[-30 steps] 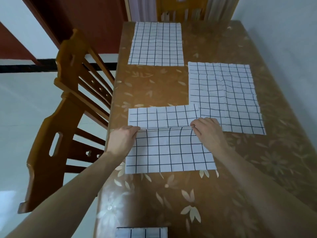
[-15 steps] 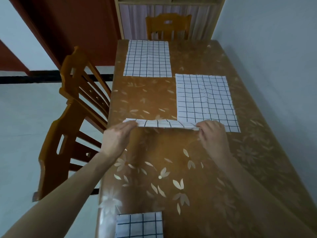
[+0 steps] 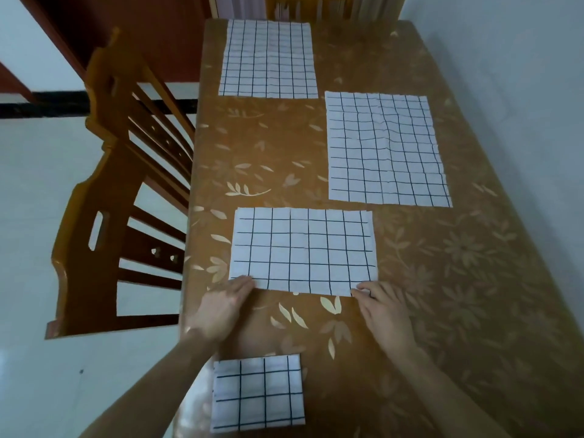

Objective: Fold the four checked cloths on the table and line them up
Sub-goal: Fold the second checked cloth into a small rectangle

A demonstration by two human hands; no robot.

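Observation:
A white checked cloth (image 3: 303, 251), folded in half, lies flat in the middle of the brown table (image 3: 467, 267). My left hand (image 3: 221, 308) holds its near left corner. My right hand (image 3: 384, 311) pinches its near right corner, with a bit of cloth showing between the fingers. A small folded checked cloth (image 3: 257, 393) lies at the near edge, between my forearms. Two more checked cloths lie spread open: one at the far left (image 3: 268, 58) and one at the right (image 3: 385, 150).
A wooden chair (image 3: 104, 216) stands close against the table's left side. A second chair (image 3: 303, 6) is at the far end. A pale wall (image 3: 521, 90) runs along the table's right edge.
The cloth that both hands held by one edge has been laid down folded in half. My hands have come back toward me and are now at its near corners.

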